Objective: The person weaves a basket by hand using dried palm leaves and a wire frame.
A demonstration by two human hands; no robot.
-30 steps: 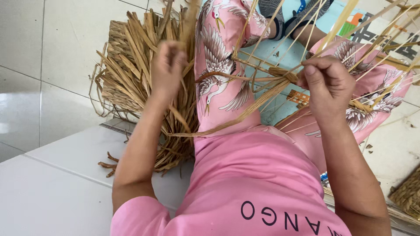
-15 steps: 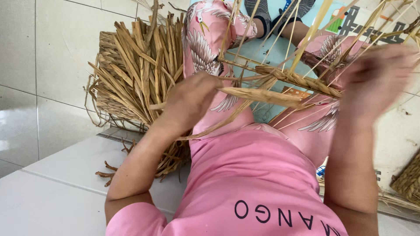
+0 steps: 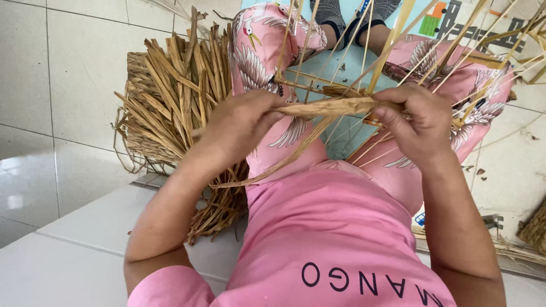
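Over our lap, our left hand [image 3: 236,128] and right hand [image 3: 418,122] each pinch an end of a flat dried straw strand [image 3: 335,106]; a bundle of loose straw [image 3: 176,113] lies on the tiled floor [image 3: 68,74], far left

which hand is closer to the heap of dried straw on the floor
Left. The left hand sits right beside the heap of dried straw, overlapping its edge in view. The right hand is farther off, over the far knee, gripping the twisted strand.

Glossy white square floor tiles [image 3: 68,68] with thin grey grout lines reflect soft daylight; a pale blue patterned mat [image 3: 335,68] covers part.
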